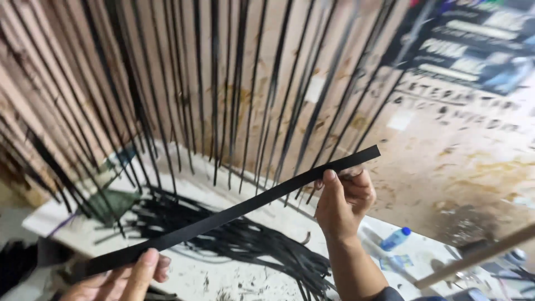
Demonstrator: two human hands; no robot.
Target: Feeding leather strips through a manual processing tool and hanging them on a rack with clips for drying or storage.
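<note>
Head view. We hold one long black strip stretched on a slant between both hands, its upper end rising to the right and its lower end running down to the left. Our right hand is closed on the strip near the upper end, thumb pressed against its near face and fingers curled behind it. Our left hand, low at the frame edge, pinches the lower end, thumb on top. Held at both ends in this way, the strip appears straight and taut above the white table, apart from the others.

More black strips lean in a row, upright against the brown board wall, their feet near the table's back edge; this looks like a way to keep them separate. A loose pile of strips lies flat on the table beneath our strip.

A small bottle with a blue cap lies on its side on the table, right of our forearm. A dark rectangular poster with pale bars hangs on the wall at upper right, above dark hand lettering. A wooden stick crosses the lower right corner.
</note>
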